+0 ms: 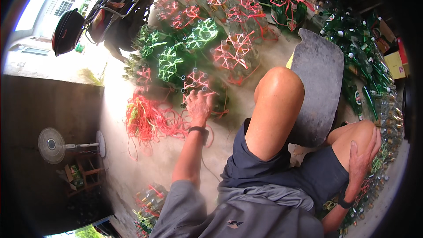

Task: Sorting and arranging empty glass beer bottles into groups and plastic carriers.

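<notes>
My left hand (199, 107) is on the near side of a bundle of green glass bottles (195, 78). Its fingers curl over the bottle necks, which red plastic twine laces together. Just left of that hand lies a tangled heap of red plastic twine (142, 115), with some yellow-green strands in it. My right hand (363, 152) rests on my right knee and holds nothing, thumb apart from the fingers. Between my knees stands a dark grey slab-like board (315, 86), its material unclear.
Beyond my left hand stand bundles tied with green twine (170, 62) and clear bottles tied with red twine (233, 51). Loose green bottles (358, 59) pile up at right. A motorcycle (114, 10) is parked at upper left, and a fan (52, 144) appears at far left.
</notes>
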`<act>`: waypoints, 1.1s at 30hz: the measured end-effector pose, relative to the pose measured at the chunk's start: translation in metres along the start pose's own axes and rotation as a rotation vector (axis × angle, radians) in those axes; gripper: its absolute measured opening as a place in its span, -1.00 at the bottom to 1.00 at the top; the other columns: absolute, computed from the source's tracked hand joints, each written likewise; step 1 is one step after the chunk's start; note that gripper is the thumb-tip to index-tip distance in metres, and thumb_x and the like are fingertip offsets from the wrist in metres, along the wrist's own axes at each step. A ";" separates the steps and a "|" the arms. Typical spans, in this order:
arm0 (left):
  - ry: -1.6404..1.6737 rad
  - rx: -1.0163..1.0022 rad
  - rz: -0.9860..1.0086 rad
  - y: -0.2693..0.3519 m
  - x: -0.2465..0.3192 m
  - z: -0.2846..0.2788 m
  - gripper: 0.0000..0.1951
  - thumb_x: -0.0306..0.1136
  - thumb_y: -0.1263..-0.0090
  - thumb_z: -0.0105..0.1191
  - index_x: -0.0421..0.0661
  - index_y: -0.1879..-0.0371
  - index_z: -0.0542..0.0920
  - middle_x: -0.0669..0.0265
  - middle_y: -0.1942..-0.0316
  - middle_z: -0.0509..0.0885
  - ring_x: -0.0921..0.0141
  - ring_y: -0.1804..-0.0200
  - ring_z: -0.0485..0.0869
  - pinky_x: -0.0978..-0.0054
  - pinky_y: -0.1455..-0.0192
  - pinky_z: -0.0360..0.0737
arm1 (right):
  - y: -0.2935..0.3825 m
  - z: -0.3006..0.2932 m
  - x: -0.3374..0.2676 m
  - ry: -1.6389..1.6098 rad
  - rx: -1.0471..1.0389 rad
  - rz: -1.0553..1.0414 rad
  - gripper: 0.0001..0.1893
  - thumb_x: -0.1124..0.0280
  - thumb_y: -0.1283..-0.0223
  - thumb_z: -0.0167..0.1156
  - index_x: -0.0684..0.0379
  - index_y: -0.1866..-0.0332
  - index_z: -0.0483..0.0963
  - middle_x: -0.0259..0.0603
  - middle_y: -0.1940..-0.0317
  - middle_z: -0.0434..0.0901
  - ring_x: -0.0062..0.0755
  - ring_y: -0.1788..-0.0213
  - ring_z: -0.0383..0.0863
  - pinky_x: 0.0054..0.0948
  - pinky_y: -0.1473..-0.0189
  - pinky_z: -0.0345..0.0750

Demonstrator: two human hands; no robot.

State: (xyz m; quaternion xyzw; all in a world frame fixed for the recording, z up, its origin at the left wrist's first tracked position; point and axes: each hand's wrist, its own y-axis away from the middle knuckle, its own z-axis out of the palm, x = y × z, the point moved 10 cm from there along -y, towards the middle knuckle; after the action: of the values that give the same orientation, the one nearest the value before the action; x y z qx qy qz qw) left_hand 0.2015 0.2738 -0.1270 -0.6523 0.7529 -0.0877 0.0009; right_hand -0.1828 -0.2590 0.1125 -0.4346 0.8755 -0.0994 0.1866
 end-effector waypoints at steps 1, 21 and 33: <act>0.001 0.003 0.005 0.001 0.002 -0.001 -0.41 0.16 -0.53 0.13 -0.05 -0.31 0.62 -0.11 -0.48 0.43 -0.15 -0.49 0.37 -0.16 -0.42 0.48 | 0.000 0.000 0.000 0.002 0.000 -0.002 -0.15 0.43 -0.23 0.34 0.19 -0.66 0.21 0.08 -0.58 0.26 0.17 -0.60 0.26 0.05 -0.63 0.26; 0.008 0.011 -0.012 0.000 -0.001 0.001 -0.43 0.14 -0.51 0.16 -0.04 -0.30 0.65 -0.10 -0.47 0.46 -0.15 -0.48 0.39 -0.17 -0.43 0.46 | 0.001 0.000 0.001 0.013 0.026 -0.023 -0.13 0.41 -0.20 0.35 0.17 -0.66 0.22 0.05 -0.60 0.25 0.17 -0.61 0.25 0.06 -0.63 0.24; -0.010 0.021 -0.001 0.001 0.002 -0.003 -0.42 0.15 -0.51 0.15 -0.05 -0.29 0.65 -0.09 -0.45 0.47 -0.13 -0.47 0.40 -0.13 -0.40 0.50 | 0.004 0.002 0.008 -0.012 0.016 0.010 -0.12 0.40 -0.19 0.35 0.16 -0.67 0.21 0.04 -0.60 0.24 0.18 -0.60 0.26 0.07 -0.63 0.26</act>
State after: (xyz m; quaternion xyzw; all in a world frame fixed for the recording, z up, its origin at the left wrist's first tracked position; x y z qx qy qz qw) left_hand 0.1994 0.2721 -0.1239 -0.6529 0.7517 -0.0921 0.0116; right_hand -0.1891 -0.2633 0.1078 -0.4294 0.8757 -0.1027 0.1956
